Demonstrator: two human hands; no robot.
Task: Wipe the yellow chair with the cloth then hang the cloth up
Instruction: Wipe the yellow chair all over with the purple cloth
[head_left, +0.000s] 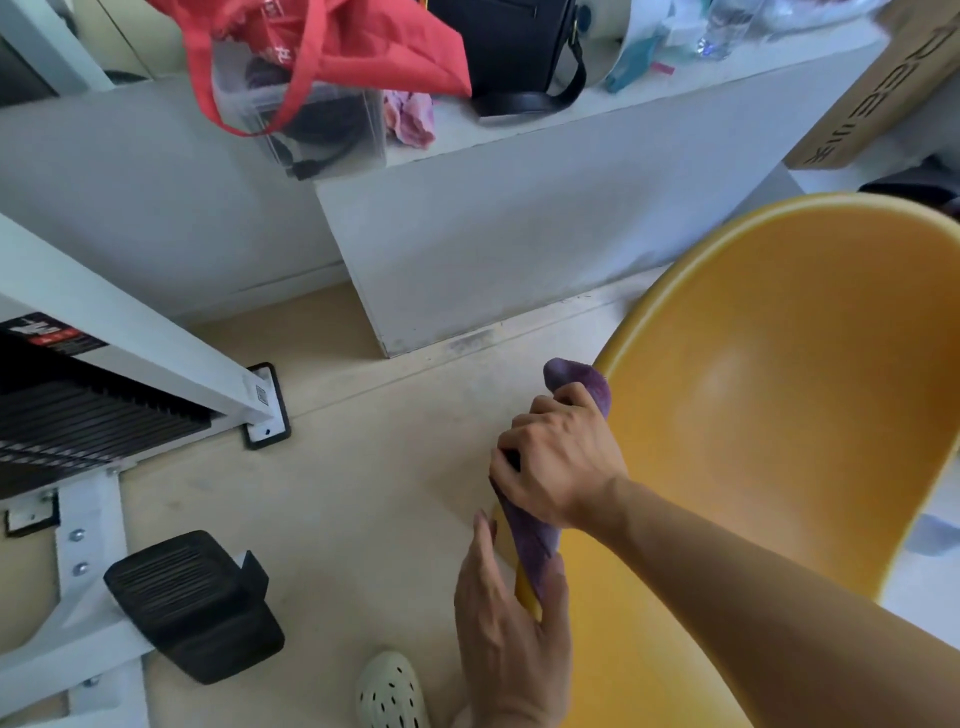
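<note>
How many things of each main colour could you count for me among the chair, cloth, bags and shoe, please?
Yellow: 1, moulded plastic chair
Purple: 1, rolled cloth
Red: 1, fabric tote bag
Black: 1, strapped bag
White: 1, perforated clog
Total: 5

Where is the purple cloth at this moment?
In the head view, lower centre-right: the purple cloth is draped over the left rim of the yellow chair, pressed there under the right hand, with the left hand gripping the rim just below it.

Chair rim being wiped

A purple cloth (535, 545) is pressed on the yellow chair (769, 415) rim by the right hand (558, 462); the rim is held by the left hand (511, 634).
</note>
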